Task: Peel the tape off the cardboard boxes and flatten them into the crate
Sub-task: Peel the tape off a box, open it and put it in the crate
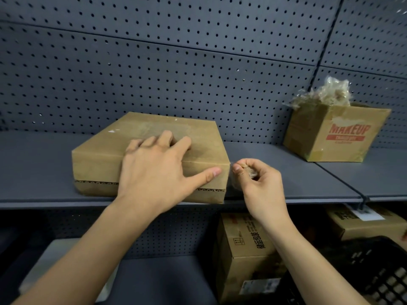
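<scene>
I'm pressing my spread left hand (154,170) on the centre cardboard box (99,164), my right hand (257,179) pinching peeled tape (250,173); the right MAKEUP box (326,137) is holding tape wads (326,91).

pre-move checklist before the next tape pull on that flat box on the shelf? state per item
1. Box pinned: left hand lies spread on the flat box, thumb on its front face. ok
2. Tape gripped: right hand pinches a wad of tape by the box's right front corner. ok
3. Tape clear of the box: the strip at that corner is blurred. cannot tell
4. Waste spot: MAKEUP box at right is open, with tape heaped above its rim. ok
5. Crate has room: only a corner shows, lower right. cannot tell
6. Box flattened: it is closed and not yet collapsed. not ok
</scene>
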